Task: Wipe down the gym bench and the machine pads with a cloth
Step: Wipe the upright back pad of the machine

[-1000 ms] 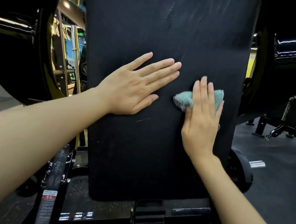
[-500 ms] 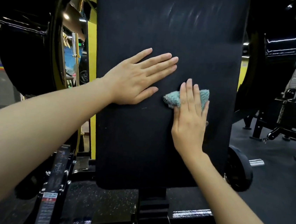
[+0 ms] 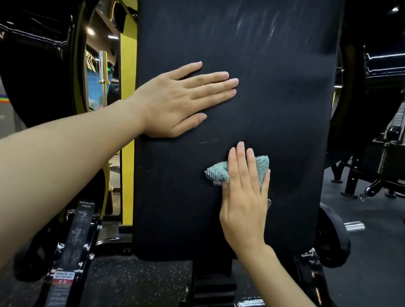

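- The right hand (image 3: 243,202) and the cloth (image 3: 219,174) have slid down the back pad (image 3: 278,86) since half a second ago. They were level with the left fingertips then and now sit below them.
- The left hand (image 3: 177,100) has stayed where it was, palm flat on the pad's left half, fingers (image 3: 216,79) straight and close together, holding nothing.
- The right fingers (image 3: 239,157) lie straight, pressing the bunched teal cloth against the pad. The cloth pokes out to the left of the hand and past its fingertips.
- Pale streaks mark the pad's upper part.
- A large black weight plate (image 3: 31,60) hangs left of the pad, beside a yellow frame post (image 3: 127,70).
- A smaller plate (image 3: 332,242) sits by the pad's lower right corner, above the dark speckled floor (image 3: 371,271).
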`<state>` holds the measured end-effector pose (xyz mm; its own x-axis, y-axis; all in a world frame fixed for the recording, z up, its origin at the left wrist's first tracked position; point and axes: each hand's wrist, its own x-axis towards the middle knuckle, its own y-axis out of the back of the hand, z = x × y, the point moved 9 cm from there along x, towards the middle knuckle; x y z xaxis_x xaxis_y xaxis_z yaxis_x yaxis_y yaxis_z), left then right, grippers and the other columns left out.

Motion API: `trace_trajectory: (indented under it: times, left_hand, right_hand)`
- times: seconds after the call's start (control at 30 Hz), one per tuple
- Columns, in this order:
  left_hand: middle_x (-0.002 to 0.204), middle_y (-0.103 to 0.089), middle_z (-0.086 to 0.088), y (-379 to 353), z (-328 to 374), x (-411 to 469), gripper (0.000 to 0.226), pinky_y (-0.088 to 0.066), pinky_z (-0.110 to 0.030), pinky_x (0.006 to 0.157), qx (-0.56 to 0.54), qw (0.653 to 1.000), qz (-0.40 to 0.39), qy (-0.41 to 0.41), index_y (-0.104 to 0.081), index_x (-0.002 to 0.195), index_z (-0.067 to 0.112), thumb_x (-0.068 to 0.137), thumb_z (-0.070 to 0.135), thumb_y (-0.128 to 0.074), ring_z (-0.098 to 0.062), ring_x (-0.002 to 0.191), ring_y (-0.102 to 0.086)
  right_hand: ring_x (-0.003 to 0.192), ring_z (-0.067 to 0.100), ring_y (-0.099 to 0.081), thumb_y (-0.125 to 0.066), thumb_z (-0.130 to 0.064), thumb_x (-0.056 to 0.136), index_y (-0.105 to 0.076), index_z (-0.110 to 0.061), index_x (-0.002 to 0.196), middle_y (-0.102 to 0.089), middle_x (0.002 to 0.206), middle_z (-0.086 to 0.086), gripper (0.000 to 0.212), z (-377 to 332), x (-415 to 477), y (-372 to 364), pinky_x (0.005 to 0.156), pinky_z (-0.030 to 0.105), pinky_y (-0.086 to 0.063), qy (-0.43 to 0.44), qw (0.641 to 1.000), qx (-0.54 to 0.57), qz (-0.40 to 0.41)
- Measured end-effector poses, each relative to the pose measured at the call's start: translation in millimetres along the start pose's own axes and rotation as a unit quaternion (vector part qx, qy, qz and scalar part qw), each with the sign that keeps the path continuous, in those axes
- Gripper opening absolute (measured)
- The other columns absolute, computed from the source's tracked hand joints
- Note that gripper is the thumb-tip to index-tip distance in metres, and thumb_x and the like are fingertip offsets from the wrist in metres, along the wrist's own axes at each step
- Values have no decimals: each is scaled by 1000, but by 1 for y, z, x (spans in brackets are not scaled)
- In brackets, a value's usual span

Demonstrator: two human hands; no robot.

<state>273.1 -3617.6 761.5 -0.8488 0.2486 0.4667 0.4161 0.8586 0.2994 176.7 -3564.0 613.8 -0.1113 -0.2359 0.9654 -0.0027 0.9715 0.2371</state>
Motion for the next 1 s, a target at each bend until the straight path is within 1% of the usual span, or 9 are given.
trace_trajectory:
  times: [0.2, 0.33, 0.43, 0.57, 0.67, 0.77, 0.83, 1.0]
  left_hand:
    - [166, -14, -1, 1, 0, -1, 60, -8, -43, 125, -8, 1000, 8, 3, -16, 159, 16, 103, 35, -21, -16, 154, -11]
    - [167, -12, -3, 1, -1, -1, 62, -8, -43, 125, -15, 1000, 11, 11, -15, 159, 13, 101, 34, -23, -16, 154, -10]
    - [166, -14, -5, 2, -2, 0, 63, -9, -42, 125, -18, 999, 19, 23, -16, 159, 11, 101, 34, -24, -18, 154, -12]
    - [166, -13, -6, 3, -2, -2, 64, -8, -42, 125, -24, 999, 13, 23, -15, 159, 11, 101, 36, -25, -18, 154, -10]
    - [166, -13, -7, 3, -1, -2, 65, -8, -42, 125, -29, 1000, 6, 6, -16, 159, 11, 100, 35, -25, -19, 154, -9]
    - [166, -13, -7, 3, -3, -3, 63, -9, -42, 125, -26, 1000, 4, -4, -16, 159, 10, 102, 36, -24, -20, 154, -9]
    - [166, -12, -7, 3, -3, -3, 62, -9, -42, 125, -24, 1000, 4, -6, -16, 159, 11, 102, 36, -23, -20, 154, -9]
    - [166, -13, -6, 4, -3, -6, 61, -7, -42, 125, -30, 999, 1, -14, -17, 159, 11, 103, 35, -22, -20, 154, -9]
  right_hand:
    - [151, 17, -17, -33, -19, 102, -31, -11, 154, -25, 163, 3, 53, -11, 48, 5, 121, 44, -10, 19, 999, -12, 40]
    - [152, 18, -15, -28, -23, 102, -26, -10, 156, -22, 164, 5, 55, -13, 95, 10, 121, 43, -6, 8, 998, -1, 55]
    - [153, 19, -12, -25, -25, 102, -21, -9, 157, -17, 165, 6, 57, -12, 120, 14, 122, 44, -4, -16, 998, 9, 62]
    - [153, 21, -9, -26, -26, 103, -19, -7, 156, -14, 165, 8, 58, -16, 107, 10, 122, 45, -2, -32, 998, 6, 60]
    - [153, 22, -8, -28, -28, 102, -18, -6, 157, -13, 165, 10, 60, -26, 82, 3, 122, 45, -1, -35, 998, 5, 45]
    - [153, 21, -7, -32, -27, 102, -19, -6, 156, -12, 165, 10, 60, -44, 47, -7, 123, 47, -3, -19, 1000, 10, 21]
    - [154, 19, -6, -31, -27, 102, -19, -7, 157, -12, 166, 9, 60, -53, 27, -14, 123, 47, -3, -8, 1000, 12, 6]
    - [153, 19, -8, -30, -26, 103, -20, -8, 156, -16, 165, 7, 57, -55, 27, -16, 123, 46, -4, 13, 1000, 3, 8]
